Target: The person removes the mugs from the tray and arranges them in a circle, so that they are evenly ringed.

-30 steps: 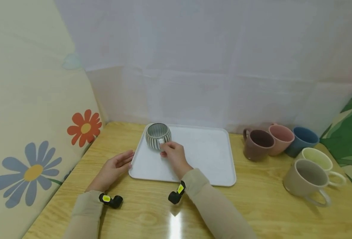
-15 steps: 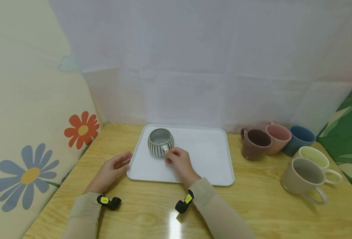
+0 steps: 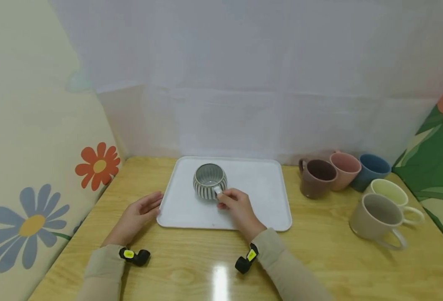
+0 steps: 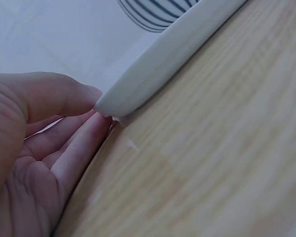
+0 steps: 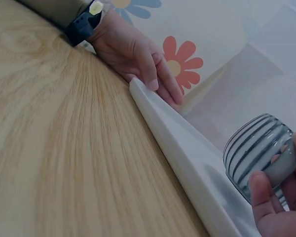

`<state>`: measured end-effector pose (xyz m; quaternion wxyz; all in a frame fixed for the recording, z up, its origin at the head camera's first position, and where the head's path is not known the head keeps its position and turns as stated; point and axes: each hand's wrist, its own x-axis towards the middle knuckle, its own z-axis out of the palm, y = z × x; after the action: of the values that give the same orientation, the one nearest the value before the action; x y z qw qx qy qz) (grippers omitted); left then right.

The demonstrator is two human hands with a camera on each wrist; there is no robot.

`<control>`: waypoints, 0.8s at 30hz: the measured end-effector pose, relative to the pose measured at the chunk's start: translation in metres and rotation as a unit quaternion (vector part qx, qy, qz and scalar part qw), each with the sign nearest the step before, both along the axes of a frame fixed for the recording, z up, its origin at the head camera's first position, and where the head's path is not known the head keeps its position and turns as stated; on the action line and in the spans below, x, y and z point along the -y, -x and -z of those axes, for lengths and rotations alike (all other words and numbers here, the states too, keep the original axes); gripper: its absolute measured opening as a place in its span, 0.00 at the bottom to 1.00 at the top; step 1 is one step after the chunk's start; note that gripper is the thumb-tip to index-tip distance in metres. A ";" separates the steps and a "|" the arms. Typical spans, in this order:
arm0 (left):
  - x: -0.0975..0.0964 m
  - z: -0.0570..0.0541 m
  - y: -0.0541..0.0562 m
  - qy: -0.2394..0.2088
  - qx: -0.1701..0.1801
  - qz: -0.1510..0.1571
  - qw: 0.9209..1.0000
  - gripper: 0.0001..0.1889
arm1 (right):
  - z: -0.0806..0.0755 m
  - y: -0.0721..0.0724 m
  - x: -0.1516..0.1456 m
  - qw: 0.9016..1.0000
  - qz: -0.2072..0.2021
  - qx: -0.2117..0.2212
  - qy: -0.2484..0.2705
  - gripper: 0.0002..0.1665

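A round, dark-striped mug is over the left-middle of a white tray, upright, its handle toward the person. My right hand pinches that handle between thumb and fingers. Whether the mug's base touches the tray cannot be told. At the tray's near left corner, my left hand touches the edge with its fingers fairly straight. The left wrist view has that hand's thumb and fingertips against the tray corner. From the right wrist view, the striped mug tilts in frame beside the right fingers.
Several mugs stand at the right of the wooden table: brown, pink, blue, pale green and beige. Behind the tray hangs a pale cloth. A flower-patterned cloth covers the left side.
My right hand has moved the striped mug rightward and slightly toward the person, away from the tray's back left corner. The left hand stays at the tray's edge.
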<state>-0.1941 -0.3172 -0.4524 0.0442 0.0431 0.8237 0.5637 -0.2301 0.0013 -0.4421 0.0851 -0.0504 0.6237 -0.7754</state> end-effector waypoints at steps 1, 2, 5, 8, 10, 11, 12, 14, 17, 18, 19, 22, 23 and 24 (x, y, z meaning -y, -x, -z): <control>0.001 0.000 0.000 -0.001 0.001 -0.001 1.000 0.34 | -0.001 0.000 -0.002 1.000 -0.001 -0.002 -0.002 0.04; 0.002 0.001 -0.001 -0.003 0.000 0.000 1.000 0.34 | -0.002 -0.001 -0.004 1.000 -0.003 -0.004 -0.006 0.04; 0.002 0.000 -0.003 -0.011 0.000 0.001 1.000 0.34 | -0.006 -0.004 -0.013 1.000 -0.007 -0.009 -0.017 0.04; 0.001 -0.002 -0.003 -0.012 0.000 0.000 1.000 0.34 | -0.010 -0.008 -0.024 0.999 -0.023 -0.015 -0.025 0.05; 0.000 -0.003 -0.003 -0.010 0.002 -0.003 1.000 0.34 | -0.013 -0.011 -0.032 0.999 -0.038 -0.018 -0.027 0.05; 0.000 -0.003 -0.003 -0.010 0.002 -0.003 1.000 0.34 | -0.015 -0.013 -0.036 0.998 -0.047 -0.022 -0.032 0.05; 0.000 -0.003 -0.003 -0.009 0.003 -0.003 1.000 0.33 | -0.017 -0.015 -0.040 0.998 -0.054 -0.025 -0.036 0.06; 0.001 -0.002 -0.003 -0.010 0.000 -0.001 1.000 0.33 | -0.021 -0.019 -0.048 0.997 -0.065 -0.031 -0.042 0.06; 0.001 -0.002 -0.004 -0.014 -0.005 0.004 1.000 0.33 | -0.026 -0.026 -0.060 0.995 -0.075 -0.044 -0.048 0.06; 0.001 -0.002 -0.004 -0.014 -0.006 0.005 1.000 0.33 | -0.028 -0.029 -0.064 0.995 -0.078 -0.046 -0.044 0.06; 0.001 -0.001 -0.004 -0.015 -0.007 0.007 1.000 0.33 | -0.028 -0.031 -0.069 0.995 -0.083 -0.049 -0.040 0.06; 0.002 -0.001 -0.004 -0.016 -0.011 0.008 1.000 0.33 | -0.029 -0.039 -0.082 0.994 -0.097 -0.049 -0.011 0.07; 0.002 -0.001 -0.004 -0.015 -0.013 0.008 1.000 0.33 | -0.029 -0.042 -0.088 0.994 -0.101 -0.045 0.003 0.07; 0.002 0.000 -0.004 -0.014 -0.013 0.009 1.000 0.33 | -0.028 -0.044 -0.093 0.993 -0.106 -0.042 0.018 0.08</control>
<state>-0.1901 -0.3194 -0.4521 0.0379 0.0584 0.8155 0.5745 -0.1856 0.0943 -0.4140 0.1396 -0.1500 0.6035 -0.7706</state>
